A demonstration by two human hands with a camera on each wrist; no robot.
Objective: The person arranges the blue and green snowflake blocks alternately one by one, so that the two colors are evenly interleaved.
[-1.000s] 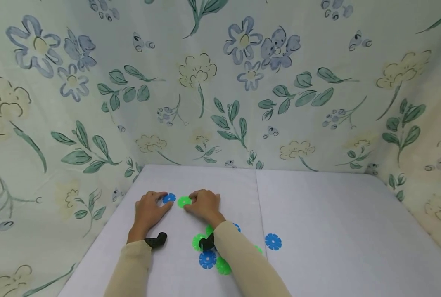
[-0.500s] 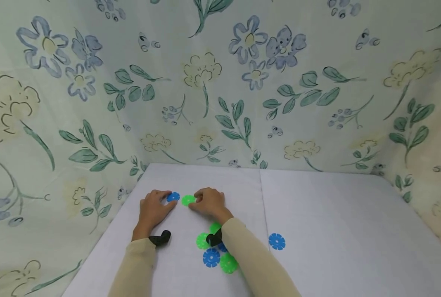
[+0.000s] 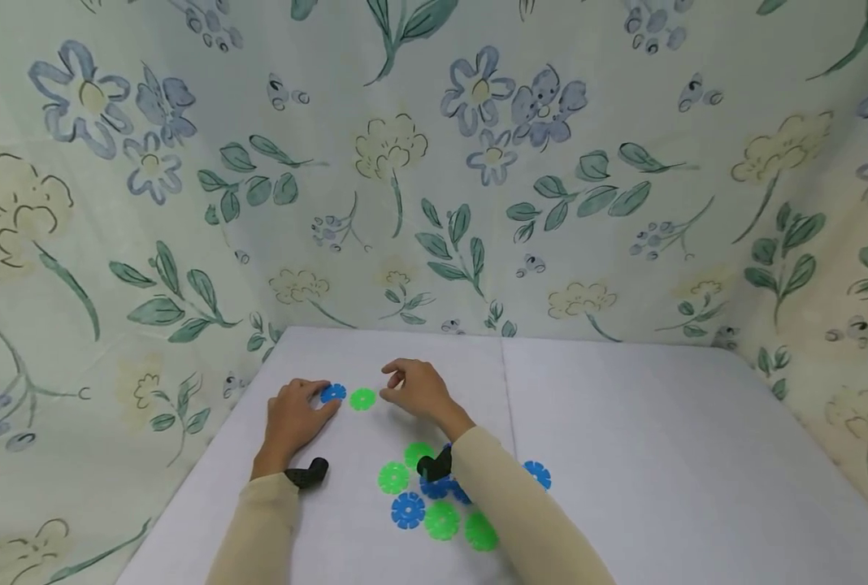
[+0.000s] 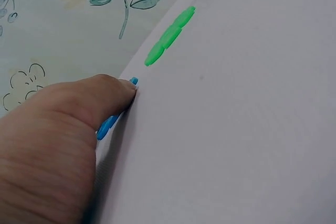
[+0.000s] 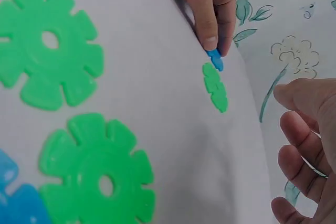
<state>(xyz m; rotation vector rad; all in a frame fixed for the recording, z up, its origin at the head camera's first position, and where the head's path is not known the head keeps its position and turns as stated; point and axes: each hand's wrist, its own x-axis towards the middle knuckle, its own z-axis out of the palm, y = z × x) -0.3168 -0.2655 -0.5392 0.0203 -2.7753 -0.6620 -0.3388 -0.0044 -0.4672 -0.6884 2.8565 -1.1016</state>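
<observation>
My left hand (image 3: 293, 421) pinches a blue interlocking disc (image 3: 334, 393), a flat plastic round with notched edges, between thumb and forefinger at the far left of the white table. In the left wrist view the thumb covers much of this blue disc (image 4: 106, 127). A green interlocking disc (image 3: 362, 399) lies flat just right of it, a small gap apart. Beyond that green disc, my right hand (image 3: 421, 392) is raised over the table with loosely bent fingers and holds nothing. The right wrist view has this hand (image 5: 315, 129) at its right edge.
Several more discs lie in a loose cluster nearer the body, among them a green one (image 3: 393, 478) and a blue one (image 3: 408, 510); the right forearm hides some. One blue disc (image 3: 538, 474) lies apart to the right. A flowered curtain (image 3: 434, 179) encloses the table's back and sides.
My right hand has let go of the green disc and moved up and right, away from it. The left hand keeps its place at the blue disc.
</observation>
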